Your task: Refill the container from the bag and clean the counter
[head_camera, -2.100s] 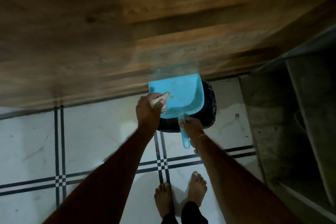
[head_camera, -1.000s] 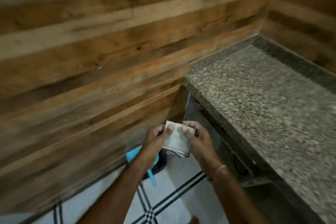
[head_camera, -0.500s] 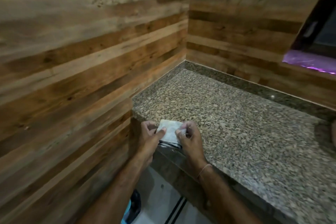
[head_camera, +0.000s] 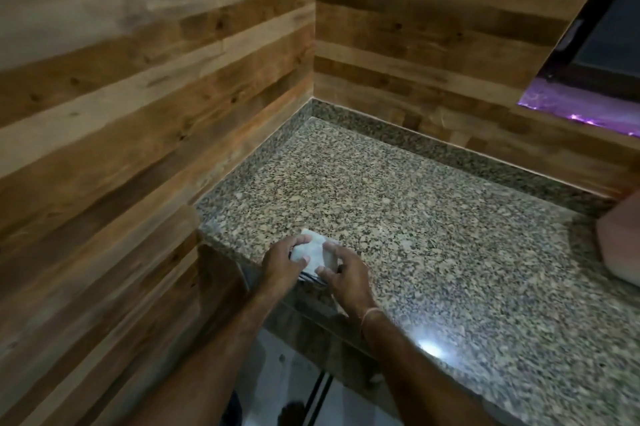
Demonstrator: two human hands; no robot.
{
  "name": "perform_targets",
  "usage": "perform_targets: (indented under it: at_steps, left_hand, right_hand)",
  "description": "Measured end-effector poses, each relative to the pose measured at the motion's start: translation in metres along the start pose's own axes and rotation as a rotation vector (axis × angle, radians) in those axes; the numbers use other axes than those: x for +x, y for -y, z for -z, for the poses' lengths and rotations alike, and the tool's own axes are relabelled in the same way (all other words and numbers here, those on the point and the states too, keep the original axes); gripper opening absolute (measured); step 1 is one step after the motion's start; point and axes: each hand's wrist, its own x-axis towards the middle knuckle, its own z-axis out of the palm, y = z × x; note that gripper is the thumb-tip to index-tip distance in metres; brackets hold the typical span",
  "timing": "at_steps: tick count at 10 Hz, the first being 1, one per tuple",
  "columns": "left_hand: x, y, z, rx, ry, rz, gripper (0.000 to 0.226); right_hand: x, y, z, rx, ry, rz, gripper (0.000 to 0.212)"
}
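Well, both hands, the left hand (head_camera: 282,261) and right hand (head_camera: 346,275), pinch a folded cloth (head_camera: 313,249) at the counter (head_camera: 433,245) edge; wiping seems unstarted, and the pinkish container (head_camera: 620,242), perhaps refilled, sits far right.

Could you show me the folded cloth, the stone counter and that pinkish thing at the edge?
folded whitish cloth (head_camera: 314,248), head view, its uncovered middle.
speckled granite counter (head_camera: 415,214), head view, bare top surface.
pale pink object (head_camera: 620,245), head view, its side at the picture's right edge.
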Motion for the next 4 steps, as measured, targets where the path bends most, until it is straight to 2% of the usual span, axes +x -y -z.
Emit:
perform_targets:
  at_steps: [1, 2, 3, 4]
  left_hand:
    - [0.035, 0.018, -0.007, 0.127, 0.021, -0.039, 0.047]
    - [0.059, 0.045, -0.012, 0.333, 0.055, -0.054, 0.055]
    - [0.070, 0.066, -0.014, 0.492, 0.110, -0.105, 0.056]
    - [0.076, 0.075, -0.013, 0.490, 0.129, -0.130, 0.056]
  right_hand:
    - [0.031, -0.014, -0.015, -0.063, 0.001, -0.048, 0.050]
    - [0.052, -0.023, -0.029, -0.276, 0.014, -0.083, 0.051]
    - [0.057, -0.035, -0.038, -0.461, 0.009, -0.054, 0.039]
    - [0.060, -0.034, -0.039, -0.433, 0.010, -0.061, 0.039]
